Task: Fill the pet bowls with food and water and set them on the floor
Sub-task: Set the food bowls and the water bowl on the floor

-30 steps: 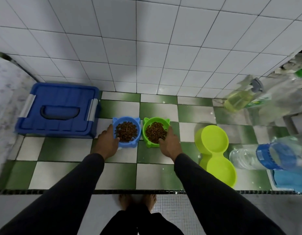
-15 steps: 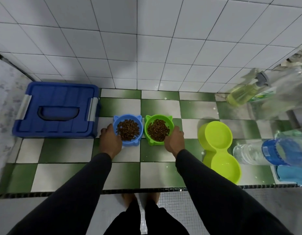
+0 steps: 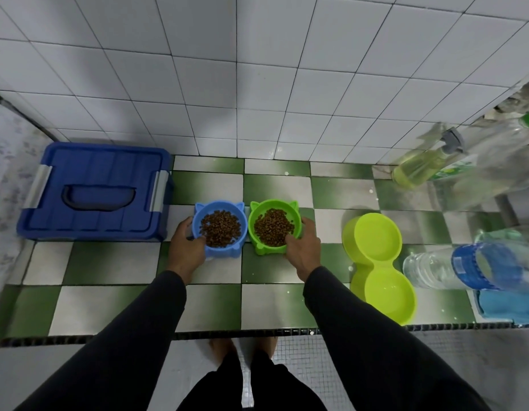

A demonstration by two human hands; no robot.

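Note:
A blue cat-eared bowl (image 3: 239, 210) and a green cat-eared bowl (image 3: 257, 223) stand side by side on the green-and-white tiled counter (image 3: 118, 304), both holding brown kibble. My left hand (image 3: 184, 247) grips the blue bowl's near-left rim, thumb over the edge. My right hand (image 3: 302, 250) grips the green bowl's near-right rim, thumb inside on the kibble. A lime double bowl (image 3: 376, 262) lies to the right; both wells look glossy, and I cannot tell if they hold water.
A blue lidded storage box (image 3: 94, 188) sits at the counter's left. Right of the double bowl lie clear plastic water bottles (image 3: 465, 265), a spray bottle with yellow liquid (image 3: 420, 164) and a blue cloth (image 3: 506, 304). The white tiled wall rises behind. My bare feet (image 3: 242, 345) stand on the floor below the counter edge.
Both hands have closed round the bowls' rims, thumbs now over the edges. The bowls look slightly raised and nearer to me. The view has shifted a little.

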